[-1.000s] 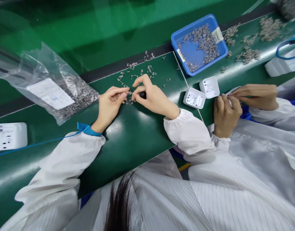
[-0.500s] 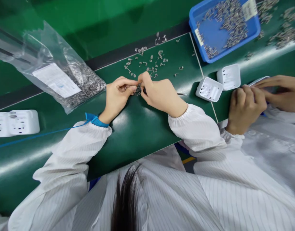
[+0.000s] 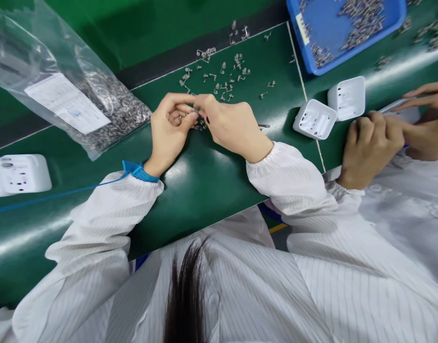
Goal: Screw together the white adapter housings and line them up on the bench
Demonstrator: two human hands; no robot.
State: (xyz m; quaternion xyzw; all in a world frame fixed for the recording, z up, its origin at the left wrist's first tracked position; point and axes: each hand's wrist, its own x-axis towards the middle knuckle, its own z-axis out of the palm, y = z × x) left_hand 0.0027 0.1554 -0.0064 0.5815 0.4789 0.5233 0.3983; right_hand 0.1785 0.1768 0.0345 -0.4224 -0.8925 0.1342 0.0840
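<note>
Left hand (image 3: 171, 126) and right hand (image 3: 236, 127) meet over small metal springs (image 3: 200, 125) on a green counter (image 3: 204, 190).
The left fingers pinch some of the springs; the right fingers curl in beside them, their grip hidden. Loose springs (image 3: 238, 61) lie scattered beyond, between a clear bag (image 3: 72, 62) and a blue tray (image 3: 326, 26).

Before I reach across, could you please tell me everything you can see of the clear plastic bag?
The clear plastic bag looks thin, wrinkled and glossy. It lies slanted on the green table, across the dark strip at its back, and runs off the picture's left edge. Many small metal pieces fill its lower right end. A white label with unreadable print and a faint bluish mark shows on it. One corner lies by the left hand; whether they touch is unclear.
</note>
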